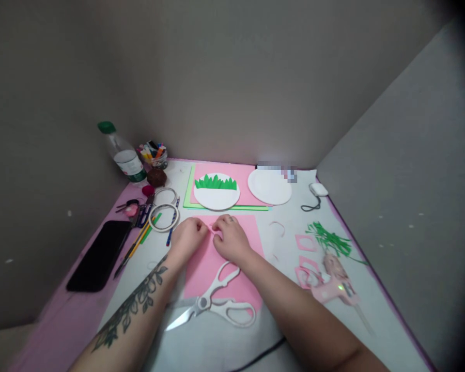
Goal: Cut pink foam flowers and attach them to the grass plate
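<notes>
My left hand (190,233) and my right hand (229,238) meet over a pink paper sheet (201,281), fingertips almost touching. Between them is a small pink paper piece (211,230), pinched by the fingers of both hands; its shape is too small to make out. White-handled scissors (204,303) lie spread apart on the near part of the sheet, below my wrists. Just behind my hands a white disc (217,200) carries a row of green paper grass (216,183).
A glue gun (339,290) with a small light lies right, by pink paper scraps (305,243) and green strips (331,240). Another white disc (270,187) is behind. Left are tape rolls (163,217), pencils (137,243), a black phone (99,257) and a bottle (126,157).
</notes>
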The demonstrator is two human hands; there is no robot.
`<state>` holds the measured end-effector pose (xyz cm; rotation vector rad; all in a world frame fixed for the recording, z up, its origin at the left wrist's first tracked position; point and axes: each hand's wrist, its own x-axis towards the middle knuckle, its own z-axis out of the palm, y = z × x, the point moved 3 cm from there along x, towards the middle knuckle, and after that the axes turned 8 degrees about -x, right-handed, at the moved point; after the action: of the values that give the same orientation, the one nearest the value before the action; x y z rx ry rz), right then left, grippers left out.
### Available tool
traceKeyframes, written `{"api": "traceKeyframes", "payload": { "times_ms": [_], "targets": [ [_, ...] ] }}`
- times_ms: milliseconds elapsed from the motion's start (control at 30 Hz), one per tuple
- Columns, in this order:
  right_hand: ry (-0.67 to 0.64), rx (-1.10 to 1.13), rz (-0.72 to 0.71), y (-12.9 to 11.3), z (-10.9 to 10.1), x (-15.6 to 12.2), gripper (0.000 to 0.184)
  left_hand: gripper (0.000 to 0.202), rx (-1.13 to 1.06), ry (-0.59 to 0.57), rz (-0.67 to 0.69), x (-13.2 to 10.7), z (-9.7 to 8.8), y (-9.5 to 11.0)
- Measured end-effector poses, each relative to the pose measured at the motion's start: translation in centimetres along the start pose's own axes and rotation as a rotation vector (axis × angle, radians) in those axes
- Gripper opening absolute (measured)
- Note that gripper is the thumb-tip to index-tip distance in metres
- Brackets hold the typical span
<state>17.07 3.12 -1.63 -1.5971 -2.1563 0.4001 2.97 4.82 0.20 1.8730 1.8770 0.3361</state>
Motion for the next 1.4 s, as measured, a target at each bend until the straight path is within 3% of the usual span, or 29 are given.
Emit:
{"api": "traceKeyframes", "payload": {
  "times_ms": [933,1200,1400],
  "targets": [
    [0.026,-0.194,0.018,-1.2,0.1,0.1,0.008,0.026,-0.061,0.026,0.042,0.2,0.2,-0.3],
    [0.006,-0.196,0.043,-1.1,0.1,0.3,0.009,0.027,-0.171,0.002,0.138,0.6,-0.8,-1.9],
    [0.002,-0.179,0.037,-1.2,0.0,0.3,0.009,0.029,-0.155,-0.109,0.387,-0.8,-0.7,-1.3]
  ]
}}
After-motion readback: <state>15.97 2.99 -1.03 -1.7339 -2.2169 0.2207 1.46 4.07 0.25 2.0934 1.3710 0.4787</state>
